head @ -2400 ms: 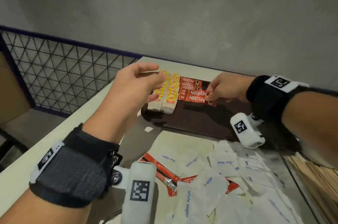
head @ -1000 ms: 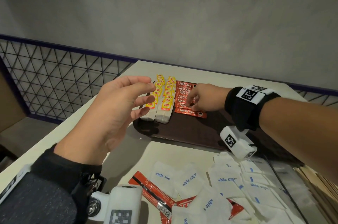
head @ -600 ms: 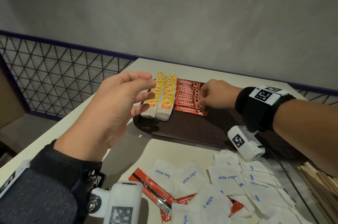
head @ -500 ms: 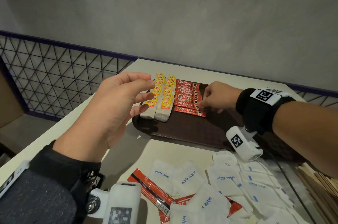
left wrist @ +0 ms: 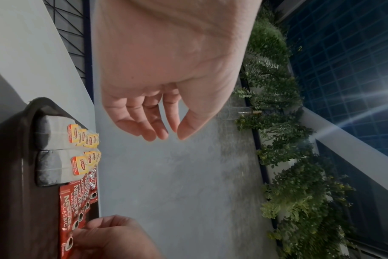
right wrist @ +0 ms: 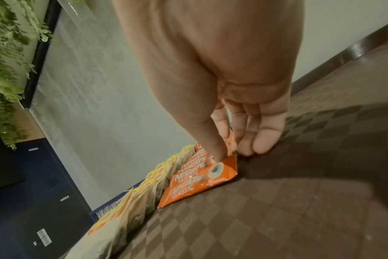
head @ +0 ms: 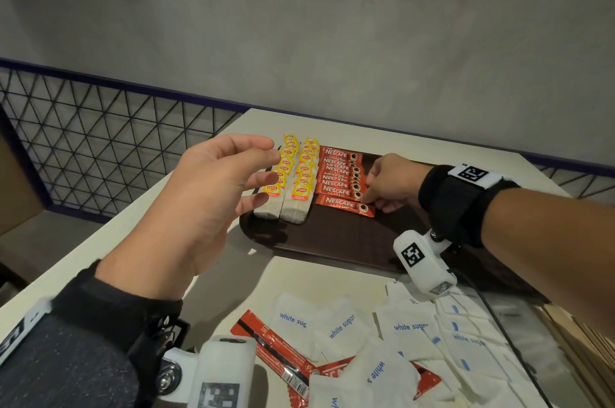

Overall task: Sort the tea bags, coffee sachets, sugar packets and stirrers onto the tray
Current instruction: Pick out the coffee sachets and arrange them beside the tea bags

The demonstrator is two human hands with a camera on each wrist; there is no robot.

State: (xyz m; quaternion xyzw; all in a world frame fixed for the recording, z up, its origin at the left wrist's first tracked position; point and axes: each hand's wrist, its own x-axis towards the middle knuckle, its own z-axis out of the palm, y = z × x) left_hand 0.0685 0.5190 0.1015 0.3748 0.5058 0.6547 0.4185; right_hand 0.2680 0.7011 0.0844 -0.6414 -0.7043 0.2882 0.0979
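A dark brown tray (head: 349,241) holds two rows of yellow-tagged tea bags (head: 296,181) and a stack of red coffee sachets (head: 337,174) beside them. My right hand (head: 369,194) is at the right end of the stack. In the right wrist view, my right hand (right wrist: 230,154) has its thumb on top of a coffee sachet (right wrist: 202,177) and its fingers behind the end, pinching it. My left hand (head: 263,161) hovers above the tray's left edge next to the tea bags. In the left wrist view, its fingers (left wrist: 148,129) are relaxed and hold nothing.
White sugar packets (head: 409,327) lie heaped on the table in front of the tray, with loose red coffee sachets (head: 273,344) among them. Wooden stirrers (head: 585,341) lie at the bottom right. A wire mesh railing (head: 100,148) runs beyond the table's left edge.
My right hand has slid from the middle of the coffee sachet stack to its right end and down to the nearest sachets. The left hand has stayed hovering in place.
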